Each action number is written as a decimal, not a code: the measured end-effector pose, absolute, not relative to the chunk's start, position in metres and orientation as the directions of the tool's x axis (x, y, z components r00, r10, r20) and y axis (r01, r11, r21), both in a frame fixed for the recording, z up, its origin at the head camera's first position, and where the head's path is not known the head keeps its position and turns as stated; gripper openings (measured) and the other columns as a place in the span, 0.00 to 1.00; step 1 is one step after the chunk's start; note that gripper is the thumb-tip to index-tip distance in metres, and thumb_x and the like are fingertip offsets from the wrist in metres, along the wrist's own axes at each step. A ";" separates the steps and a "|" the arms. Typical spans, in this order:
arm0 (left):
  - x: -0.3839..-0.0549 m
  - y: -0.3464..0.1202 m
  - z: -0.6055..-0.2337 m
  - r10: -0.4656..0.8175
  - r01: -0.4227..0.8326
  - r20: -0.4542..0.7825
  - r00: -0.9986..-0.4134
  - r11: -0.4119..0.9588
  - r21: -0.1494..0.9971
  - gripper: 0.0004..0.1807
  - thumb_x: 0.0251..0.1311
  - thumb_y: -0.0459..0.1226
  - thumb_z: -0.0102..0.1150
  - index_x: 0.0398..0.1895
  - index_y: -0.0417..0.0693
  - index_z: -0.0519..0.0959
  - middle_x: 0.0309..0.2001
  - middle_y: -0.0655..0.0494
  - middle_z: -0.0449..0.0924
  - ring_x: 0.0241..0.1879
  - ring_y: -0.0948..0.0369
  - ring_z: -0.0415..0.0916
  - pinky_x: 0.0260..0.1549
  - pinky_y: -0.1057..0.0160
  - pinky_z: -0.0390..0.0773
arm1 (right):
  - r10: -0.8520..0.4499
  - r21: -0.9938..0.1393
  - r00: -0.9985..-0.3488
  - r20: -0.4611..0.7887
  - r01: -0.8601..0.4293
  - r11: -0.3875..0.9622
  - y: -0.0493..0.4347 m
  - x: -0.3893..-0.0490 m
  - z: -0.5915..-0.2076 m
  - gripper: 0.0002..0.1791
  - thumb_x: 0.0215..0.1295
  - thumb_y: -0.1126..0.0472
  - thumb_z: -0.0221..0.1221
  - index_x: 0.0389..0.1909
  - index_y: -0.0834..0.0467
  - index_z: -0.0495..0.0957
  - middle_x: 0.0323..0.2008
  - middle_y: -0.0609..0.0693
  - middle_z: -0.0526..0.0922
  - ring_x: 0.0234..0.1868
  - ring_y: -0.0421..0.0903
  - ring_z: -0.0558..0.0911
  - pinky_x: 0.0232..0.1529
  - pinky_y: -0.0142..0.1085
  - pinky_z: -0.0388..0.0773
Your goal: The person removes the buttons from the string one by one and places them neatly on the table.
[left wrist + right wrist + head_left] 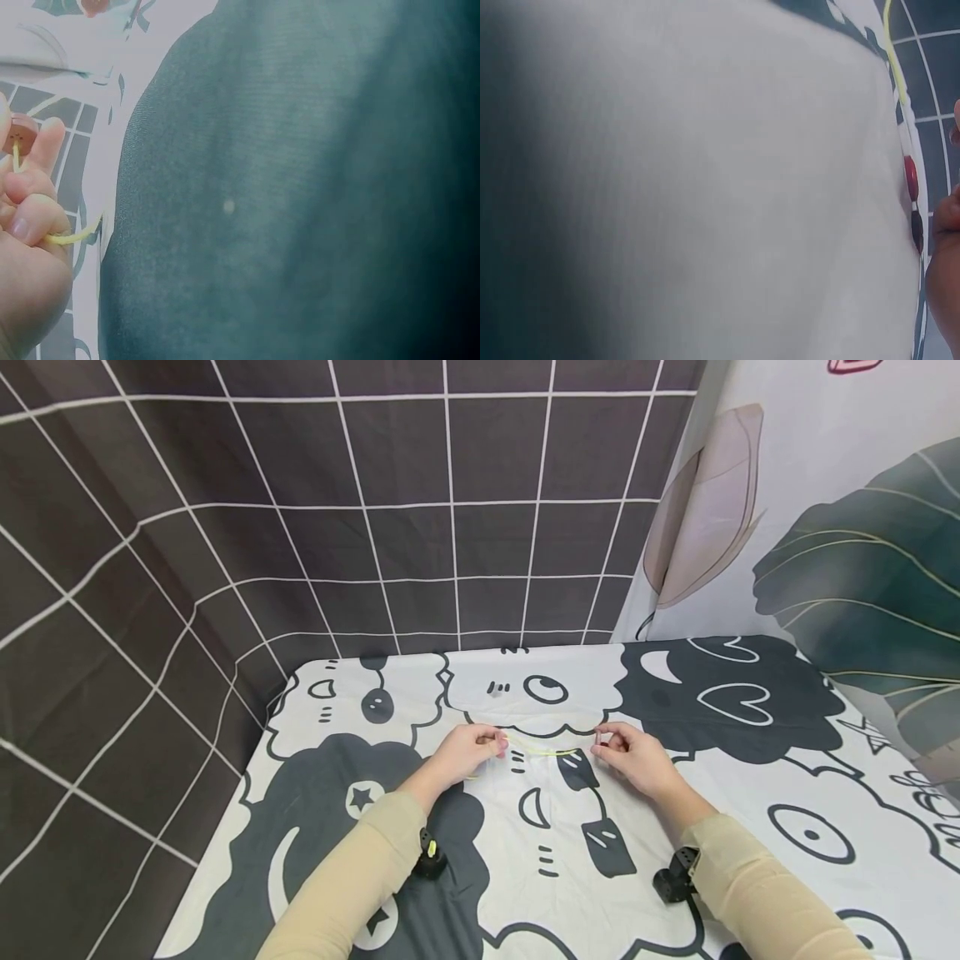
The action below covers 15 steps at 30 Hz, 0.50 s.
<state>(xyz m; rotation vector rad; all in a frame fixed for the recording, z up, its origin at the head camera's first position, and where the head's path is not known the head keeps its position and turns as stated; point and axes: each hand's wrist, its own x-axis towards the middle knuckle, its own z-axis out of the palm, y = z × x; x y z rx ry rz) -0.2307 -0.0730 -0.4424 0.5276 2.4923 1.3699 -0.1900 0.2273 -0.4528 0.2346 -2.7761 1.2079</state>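
My left hand (471, 752) pinches a brown button-like disc (24, 129) between its fingertips, seen at the left edge of the left wrist view. A thin yellow cord (79, 235) meets a small hole in the disc and runs through the curled fingers. Between the two hands, the same cord (551, 752) spans the air above the bedsheet. My right hand (637, 762) has its thumb and fingers together around something small. A small red piece (910, 178) shows beside its fingers, in line with the cord; the exact hold is partly hidden.
A white and dark-grey patterned sheet (510, 860) lies under both hands. Dark curtains with white grid lines (405, 543) hang behind and at the left. A leaf-print curtain (832, 568) hangs at the right. Black wrist cameras (430, 857) sit below the sleeves.
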 end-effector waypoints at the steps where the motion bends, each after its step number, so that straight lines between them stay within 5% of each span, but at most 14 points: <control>1: -0.230 -0.073 -0.442 0.425 0.190 -0.045 -0.904 0.495 0.848 0.16 0.62 0.46 0.58 0.46 0.46 0.81 0.30 0.63 0.83 0.39 0.64 0.76 0.43 0.62 0.72 | -0.100 -0.719 -0.982 0.161 -0.186 0.669 0.229 -0.190 -0.453 0.18 0.59 0.57 0.64 0.46 0.61 0.77 0.22 0.46 0.71 0.17 0.38 0.70 0.22 0.31 0.66; 15: -0.232 -0.073 -0.446 0.418 0.182 -0.043 -0.908 0.483 0.857 0.15 0.62 0.45 0.59 0.47 0.46 0.81 0.32 0.62 0.84 0.39 0.65 0.77 0.44 0.61 0.73 | -0.078 -0.724 -0.991 0.109 -0.133 0.677 0.239 -0.188 -0.451 0.22 0.58 0.56 0.65 0.52 0.61 0.75 0.22 0.47 0.71 0.19 0.42 0.70 0.21 0.33 0.65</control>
